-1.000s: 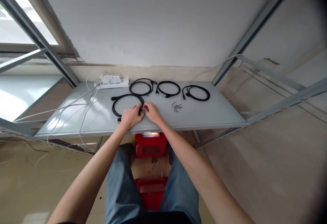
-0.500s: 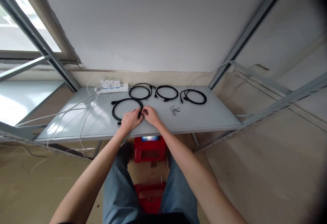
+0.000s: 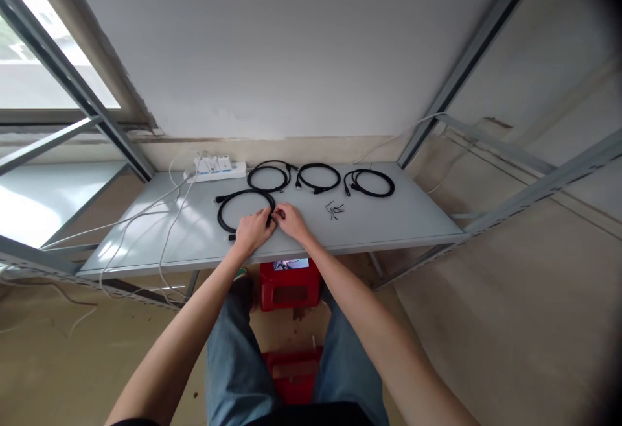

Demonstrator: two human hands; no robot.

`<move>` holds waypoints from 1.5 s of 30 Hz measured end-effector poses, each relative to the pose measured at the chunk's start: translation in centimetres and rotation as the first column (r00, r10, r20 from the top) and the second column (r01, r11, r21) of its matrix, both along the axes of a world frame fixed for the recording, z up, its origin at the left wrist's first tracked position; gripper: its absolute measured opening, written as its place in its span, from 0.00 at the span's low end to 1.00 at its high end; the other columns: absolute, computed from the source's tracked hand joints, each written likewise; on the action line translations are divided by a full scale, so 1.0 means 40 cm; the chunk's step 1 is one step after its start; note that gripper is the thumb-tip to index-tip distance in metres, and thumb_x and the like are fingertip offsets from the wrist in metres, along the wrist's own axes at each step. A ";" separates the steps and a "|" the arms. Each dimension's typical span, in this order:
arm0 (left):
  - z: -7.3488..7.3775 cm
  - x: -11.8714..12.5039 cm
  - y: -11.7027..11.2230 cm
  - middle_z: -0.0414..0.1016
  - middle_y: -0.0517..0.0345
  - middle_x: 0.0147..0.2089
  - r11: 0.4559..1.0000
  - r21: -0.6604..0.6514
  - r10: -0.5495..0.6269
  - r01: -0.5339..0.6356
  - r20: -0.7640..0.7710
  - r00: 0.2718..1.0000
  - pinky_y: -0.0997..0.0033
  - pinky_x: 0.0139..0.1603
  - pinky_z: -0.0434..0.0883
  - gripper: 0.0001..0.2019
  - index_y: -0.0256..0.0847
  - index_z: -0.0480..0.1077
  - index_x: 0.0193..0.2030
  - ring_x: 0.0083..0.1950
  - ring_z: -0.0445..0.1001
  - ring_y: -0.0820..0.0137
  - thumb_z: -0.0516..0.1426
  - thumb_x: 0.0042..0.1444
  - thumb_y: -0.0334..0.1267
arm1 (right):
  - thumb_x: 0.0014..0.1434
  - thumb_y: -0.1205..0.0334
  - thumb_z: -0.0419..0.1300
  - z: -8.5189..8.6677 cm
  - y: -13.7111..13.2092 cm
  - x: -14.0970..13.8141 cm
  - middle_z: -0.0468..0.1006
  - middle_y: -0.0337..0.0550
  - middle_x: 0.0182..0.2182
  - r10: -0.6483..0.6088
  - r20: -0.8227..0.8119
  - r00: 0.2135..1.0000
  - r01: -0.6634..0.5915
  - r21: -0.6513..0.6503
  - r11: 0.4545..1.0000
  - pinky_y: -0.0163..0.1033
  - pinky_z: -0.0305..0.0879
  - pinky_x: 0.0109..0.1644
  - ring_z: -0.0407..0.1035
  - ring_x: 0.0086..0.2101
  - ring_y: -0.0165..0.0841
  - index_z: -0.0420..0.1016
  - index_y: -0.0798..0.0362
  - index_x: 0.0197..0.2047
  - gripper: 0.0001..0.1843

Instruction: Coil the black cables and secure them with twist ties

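A coiled black cable (image 3: 238, 194) lies near the front left of the grey shelf (image 3: 301, 240), its plug ends at the coil's left side. My left hand (image 3: 255, 228) is closed round the right side of this coil. Right beside it, my right hand (image 3: 289, 220) has its fingertips pinched together at the same spot on the coil; whatever lies between them is too small to make out. To the right is a small bunch of black twist ties (image 3: 335, 210).
Behind lie three more black coils: a left coil (image 3: 265, 189), a middle coil (image 3: 318, 165) and a right coil (image 3: 374, 194). A white power strip (image 3: 233, 171) with white cords stands at the back left. Red stools (image 3: 291, 286) are below, and metal posts (image 3: 437, 105) frame the shelf.
The view has shifted slightly, so everything sits a little further right. Both hands stay at the same part of the coil, with only small finger movement.
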State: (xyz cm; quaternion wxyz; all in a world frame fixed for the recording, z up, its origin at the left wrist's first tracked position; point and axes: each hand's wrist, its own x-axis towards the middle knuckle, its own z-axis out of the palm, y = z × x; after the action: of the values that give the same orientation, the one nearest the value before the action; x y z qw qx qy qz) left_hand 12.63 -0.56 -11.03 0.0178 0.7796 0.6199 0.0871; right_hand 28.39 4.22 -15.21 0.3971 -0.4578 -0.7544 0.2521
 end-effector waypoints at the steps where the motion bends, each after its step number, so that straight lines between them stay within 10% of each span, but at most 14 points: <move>1: -0.001 0.000 0.001 0.83 0.46 0.55 1.000 -0.001 0.002 -0.002 0.000 1.000 0.60 0.47 0.69 0.16 0.46 0.70 0.58 0.51 0.82 0.53 0.48 0.73 0.48 | 0.64 0.69 0.63 -0.001 0.001 0.000 0.76 0.38 0.34 0.004 -0.003 1.000 -0.004 0.000 1.000 0.35 0.62 0.43 0.67 0.34 0.31 0.75 0.51 0.33 0.07; 45: -0.012 0.003 0.000 0.82 0.43 0.57 0.999 -0.031 0.016 -0.016 0.019 1.000 0.58 0.50 0.69 0.17 0.43 0.68 0.60 0.54 0.82 0.51 0.47 0.74 0.48 | 0.73 0.62 0.60 0.000 0.011 -0.015 0.79 0.42 0.33 -0.059 0.235 0.970 0.054 0.027 0.998 0.38 0.58 0.43 0.69 0.36 0.35 0.74 0.51 0.32 0.15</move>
State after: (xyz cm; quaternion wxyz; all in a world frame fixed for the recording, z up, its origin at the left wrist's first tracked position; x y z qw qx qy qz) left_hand 12.74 -0.57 -11.50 0.0352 0.7734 0.6272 0.0853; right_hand 27.80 4.66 -15.23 0.3164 -0.5016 -0.7854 0.1771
